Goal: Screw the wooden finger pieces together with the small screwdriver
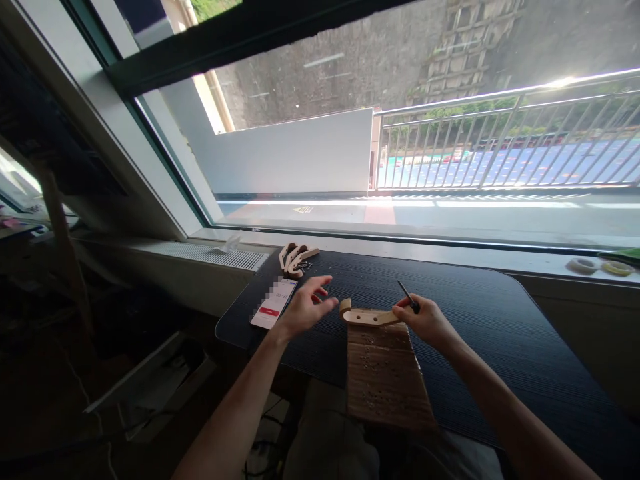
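Observation:
My right hand (425, 323) is closed around a slim dark screwdriver (407, 294), its thin shaft pointing up and to the left. The fingertips of that hand also meet the right end of a pale wooden hook (367, 317), which has dark holes along its face and a curled left end. Under the hook lies a worn brown board (385, 373), pitted with small marks, reaching over the table's near edge. My left hand (307, 307) hovers left of the hook, fingers apart and holding nothing.
Several similar wooden hooks (296, 259) are heaped at the back left of the black table (465, 293), with small screws (306, 265) beside them. A phone (274, 304) lies left of my left hand. Tape rolls (584, 265) rest on the windowsill at right.

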A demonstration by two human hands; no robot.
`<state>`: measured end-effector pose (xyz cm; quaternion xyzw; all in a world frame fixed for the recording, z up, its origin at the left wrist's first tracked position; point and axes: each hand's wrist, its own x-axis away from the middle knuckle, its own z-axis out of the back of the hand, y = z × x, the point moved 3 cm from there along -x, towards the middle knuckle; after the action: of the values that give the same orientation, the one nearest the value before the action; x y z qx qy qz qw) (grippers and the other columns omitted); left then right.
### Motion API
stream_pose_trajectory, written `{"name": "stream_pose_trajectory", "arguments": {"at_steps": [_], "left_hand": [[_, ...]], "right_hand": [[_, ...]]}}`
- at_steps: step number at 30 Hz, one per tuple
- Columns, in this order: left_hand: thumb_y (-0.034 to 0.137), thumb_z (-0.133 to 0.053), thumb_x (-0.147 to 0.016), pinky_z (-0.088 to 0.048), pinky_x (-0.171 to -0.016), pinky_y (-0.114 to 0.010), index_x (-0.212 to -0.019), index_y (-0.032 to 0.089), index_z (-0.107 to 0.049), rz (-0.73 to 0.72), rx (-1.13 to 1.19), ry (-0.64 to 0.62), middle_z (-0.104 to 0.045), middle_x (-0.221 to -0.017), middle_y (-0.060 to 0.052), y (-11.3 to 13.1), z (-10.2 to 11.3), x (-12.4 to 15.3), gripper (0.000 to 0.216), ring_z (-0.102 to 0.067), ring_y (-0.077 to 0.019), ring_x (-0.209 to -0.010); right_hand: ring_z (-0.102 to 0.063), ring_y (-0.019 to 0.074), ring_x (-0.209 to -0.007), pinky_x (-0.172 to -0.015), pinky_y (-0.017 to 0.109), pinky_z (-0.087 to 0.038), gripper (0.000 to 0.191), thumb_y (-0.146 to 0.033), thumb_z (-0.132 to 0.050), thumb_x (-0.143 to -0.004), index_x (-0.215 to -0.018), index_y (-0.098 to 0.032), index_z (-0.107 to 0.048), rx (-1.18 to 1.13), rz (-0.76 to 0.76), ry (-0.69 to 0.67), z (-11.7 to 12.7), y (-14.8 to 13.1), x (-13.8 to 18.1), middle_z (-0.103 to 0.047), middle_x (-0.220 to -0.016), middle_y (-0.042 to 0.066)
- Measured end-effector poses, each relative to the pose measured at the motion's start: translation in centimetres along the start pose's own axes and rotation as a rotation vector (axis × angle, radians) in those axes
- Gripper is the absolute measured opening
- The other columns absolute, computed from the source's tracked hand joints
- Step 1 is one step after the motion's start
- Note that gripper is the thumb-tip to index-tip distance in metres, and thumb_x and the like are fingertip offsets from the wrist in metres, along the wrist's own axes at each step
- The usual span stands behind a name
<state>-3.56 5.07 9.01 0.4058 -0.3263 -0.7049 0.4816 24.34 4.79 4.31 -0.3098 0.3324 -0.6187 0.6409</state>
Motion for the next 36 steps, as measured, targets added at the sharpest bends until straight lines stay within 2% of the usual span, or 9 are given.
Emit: {"name": "stream_pose_trajectory", "arguments": {"at_steps": [2,5,8,12,15,19,24,28,36], "left_hand": [[0.031,-0.071,-0.068,-0.05,-0.078,-0.029,-0.126,0.021,-0.053,-0.04,-0.057,-0.155,-0.059,-0.119,-0.01,0.7,-2.3,0.7,0.061,-0.059,-0.0186,-0.094],[0.027,-0.065,-0.07,-0.047,-0.08,-0.027,-0.109,0.017,-0.062,-0.021,-0.099,-0.162,-0.065,-0.097,-0.005,0.9,-4.1,0.9,0.041,-0.059,-0.0171,-0.087],[0.025,-0.057,-0.073,-0.045,-0.075,-0.024,-0.079,0.016,-0.063,-0.023,-0.094,-0.215,-0.064,-0.082,-0.001,0.9,-4.4,0.7,0.012,-0.058,-0.0141,-0.077],[0.024,-0.054,-0.072,-0.043,-0.068,-0.021,-0.063,0.016,-0.053,-0.012,-0.131,-0.259,-0.059,-0.072,0.001,1.5,-4.0,0.5,0.012,-0.056,-0.0131,-0.071],[0.024,-0.054,-0.071,-0.043,-0.069,-0.021,-0.061,0.017,-0.05,0.0,-0.169,-0.281,-0.057,-0.069,0.001,1.8,-3.9,0.4,0.013,-0.055,-0.0138,-0.073],[0.024,-0.053,-0.072,-0.043,-0.07,-0.022,-0.061,0.017,-0.049,-0.01,-0.175,-0.292,-0.055,-0.066,0.002,1.8,-4.0,0.3,0.013,-0.056,-0.0144,-0.074],[0.025,-0.054,-0.072,-0.043,-0.071,-0.022,-0.062,0.017,-0.05,-0.001,-0.167,-0.29,-0.057,-0.069,0.001,1.7,-4.0,0.3,0.014,-0.057,-0.015,-0.075],[0.025,-0.055,-0.071,-0.043,-0.07,-0.022,-0.062,0.017,-0.051,0.015,-0.159,-0.274,-0.059,-0.072,0.0,1.7,-4.0,0.5,0.013,-0.057,-0.0147,-0.075],[0.023,-0.053,-0.071,-0.043,-0.069,-0.022,-0.061,0.017,-0.05,-0.016,-0.144,-0.247,-0.057,-0.07,0.002,1.6,-4.2,0.5,0.012,-0.054,-0.0135,-0.071]], "right_hand": [[-0.046,0.0128,-0.052,-0.05,0.025,-0.035,0.032,-0.049,-0.057,-0.072,-0.075,-0.017,-0.062,-0.005,0.0,0.008,0.1,-0.1,0.1,-0.054,-0.056,-0.001],[-0.046,0.0126,-0.052,-0.051,0.025,-0.035,0.03,-0.046,-0.058,-0.072,-0.074,-0.017,-0.063,-0.027,0.0,0.016,0.1,-0.4,0.3,-0.056,-0.057,0.0],[-0.047,0.0127,-0.055,-0.052,0.025,-0.035,0.03,-0.047,-0.058,-0.072,-0.075,-0.017,-0.062,-0.026,0.014,0.021,0.1,-0.7,0.3,-0.056,-0.06,0.0],[-0.044,0.0119,-0.056,-0.052,0.024,-0.032,0.039,-0.055,-0.053,-0.076,-0.076,-0.017,-0.062,-0.027,0.045,-0.03,0.7,-1.0,0.5,-0.053,-0.06,-0.001],[-0.038,0.0103,-0.051,-0.048,0.024,-0.029,0.051,-0.063,-0.043,-0.08,-0.078,-0.015,-0.061,-0.128,0.019,-0.053,1.9,-0.7,0.6,-0.047,-0.057,-0.002],[-0.035,0.0097,-0.048,-0.046,0.025,-0.028,0.055,-0.066,-0.042,-0.079,-0.083,-0.015,-0.061,-0.193,-0.079,0.018,3.3,-0.2,1.0,-0.042,-0.055,-0.003],[-0.046,0.0124,-0.056,-0.051,0.024,-0.033,0.047,-0.062,-0.052,-0.075,-0.082,-0.017,-0.063,-0.118,0.02,0.019,1.9,-1.4,1.3,-0.054,-0.061,0.0],[-0.045,0.0122,-0.053,-0.05,0.024,-0.032,0.041,-0.054,-0.059,-0.072,-0.088,-0.017,-0.065,-0.108,0.01,0.029,0.3,-1.7,1.1,-0.053,-0.057,-0.002],[-0.049,0.0132,-0.058,-0.054,0.025,-0.036,0.033,-0.046,-0.058,-0.072,-0.08,-0.016,-0.066,-0.099,-0.01,0.023,0.6,-1.4,1.0,-0.059,-0.062,0.001]]}}
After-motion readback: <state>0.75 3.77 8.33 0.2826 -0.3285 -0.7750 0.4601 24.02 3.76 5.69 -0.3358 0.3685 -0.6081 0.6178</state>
